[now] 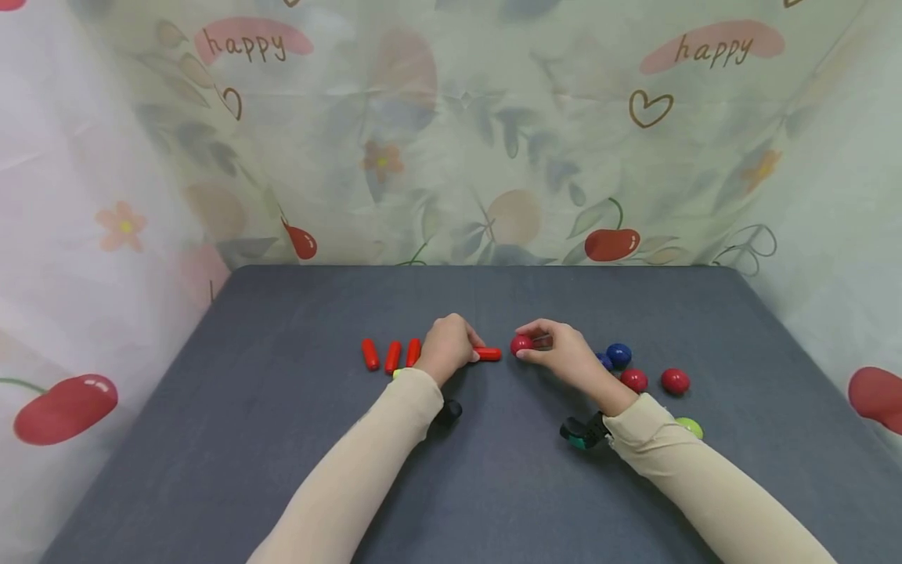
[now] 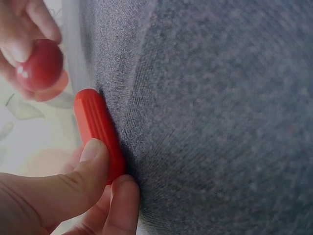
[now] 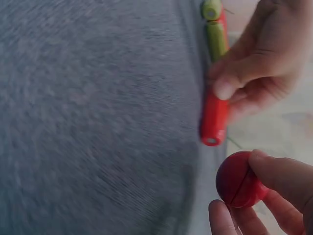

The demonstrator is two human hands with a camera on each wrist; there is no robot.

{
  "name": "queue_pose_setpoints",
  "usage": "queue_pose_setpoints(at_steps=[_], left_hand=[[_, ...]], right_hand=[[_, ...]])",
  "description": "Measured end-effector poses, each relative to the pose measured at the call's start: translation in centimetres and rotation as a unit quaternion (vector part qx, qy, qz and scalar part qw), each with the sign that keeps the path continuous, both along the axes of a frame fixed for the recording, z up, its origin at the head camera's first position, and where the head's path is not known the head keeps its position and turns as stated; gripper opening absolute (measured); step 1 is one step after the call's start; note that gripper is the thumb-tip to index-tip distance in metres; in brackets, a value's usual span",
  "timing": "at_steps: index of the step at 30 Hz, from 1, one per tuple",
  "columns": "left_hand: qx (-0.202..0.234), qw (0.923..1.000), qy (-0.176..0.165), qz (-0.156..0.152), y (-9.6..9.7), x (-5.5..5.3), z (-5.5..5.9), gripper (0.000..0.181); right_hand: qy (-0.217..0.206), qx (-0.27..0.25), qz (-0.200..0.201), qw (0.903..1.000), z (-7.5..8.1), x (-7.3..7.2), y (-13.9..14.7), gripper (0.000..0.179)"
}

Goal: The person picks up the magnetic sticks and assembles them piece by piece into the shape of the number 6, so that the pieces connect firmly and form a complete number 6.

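My left hand [image 1: 447, 348] pinches a red ribbed stick with rounded ends [image 1: 488, 354] between thumb and fingers. The stick lies along the grey tabletop, one end pointing toward my right hand [image 1: 567, 356]. That hand holds a glossy red ball [image 1: 521, 345] in its fingertips, a short gap from the stick's end. A seam line runs across the ball [image 3: 241, 180] in the right wrist view. In the left wrist view, my left thumb [image 2: 90, 169] presses on the stick's ribbed side. Part of the stick is hidden under my left fingers.
Several red sticks [image 1: 392, 356] lie left of my left hand, with yellow-green sticks [image 3: 215, 39] near them. Right of my right hand are blue balls [image 1: 618, 356], two red balls [image 1: 675, 381] and a yellow-green ball [image 1: 690, 428] partly behind my sleeve. A patterned curtain [image 1: 451, 141] hangs behind the table.
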State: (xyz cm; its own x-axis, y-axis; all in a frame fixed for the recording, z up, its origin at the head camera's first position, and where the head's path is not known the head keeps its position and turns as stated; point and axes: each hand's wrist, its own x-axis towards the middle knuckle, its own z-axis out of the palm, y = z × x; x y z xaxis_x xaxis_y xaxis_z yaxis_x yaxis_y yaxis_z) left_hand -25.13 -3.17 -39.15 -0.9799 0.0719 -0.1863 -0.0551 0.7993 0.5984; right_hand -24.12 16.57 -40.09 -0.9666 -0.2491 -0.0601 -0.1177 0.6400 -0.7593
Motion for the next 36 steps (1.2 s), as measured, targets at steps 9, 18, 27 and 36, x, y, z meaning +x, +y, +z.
queue_pose_setpoints(at_steps=[9,18,27,36], left_hand=[[-0.014,0.9999,0.003,0.001,0.2,-0.2,-0.1,0.015],[-0.033,0.9994,0.01,-0.006,0.2,-0.2,-0.1,0.013],[-0.058,0.9981,0.014,-0.017,0.2,-0.5,-0.3,0.01],[-0.052,0.9984,0.013,-0.018,0.0,-0.7,-0.4,0.011]], right_hand=[[-0.01,0.002,0.007,0.9999,-1.4,-0.8,-0.8,0.037],[-0.022,-0.004,0.012,0.9997,-1.1,-1.1,-1.0,0.038],[-0.048,0.001,0.011,0.9988,-0.9,-1.4,-0.9,0.039],[-0.058,-0.003,0.017,0.9982,-0.8,-1.7,-0.8,0.039]])
